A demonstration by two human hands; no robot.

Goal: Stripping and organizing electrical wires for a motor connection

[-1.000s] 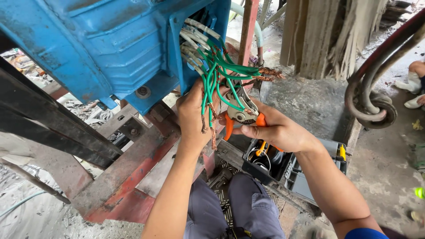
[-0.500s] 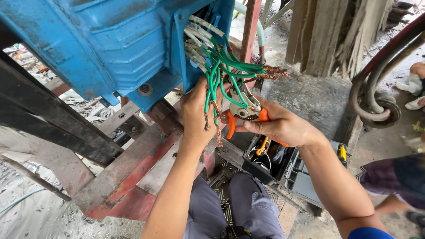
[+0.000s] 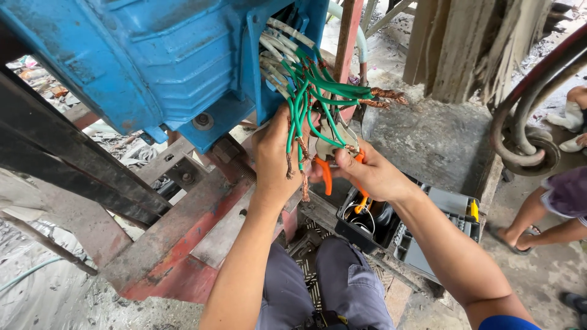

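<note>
Toolbox [image 3: 428,235] holds coiled wire [image 3: 361,223].

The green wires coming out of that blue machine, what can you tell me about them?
The green wires are a loose bundle with green insulation, running out of an opening in the side of the blue machine housing, where pale sleeved leads join them. They curve downward and sideways. Their ends are stripped to bare, twisted copper strands, some sticking out to the right, others hanging down. The left hand holds several of the hanging ones, while the right hand brings orange-handled pliers up against the bundle from below.
</note>
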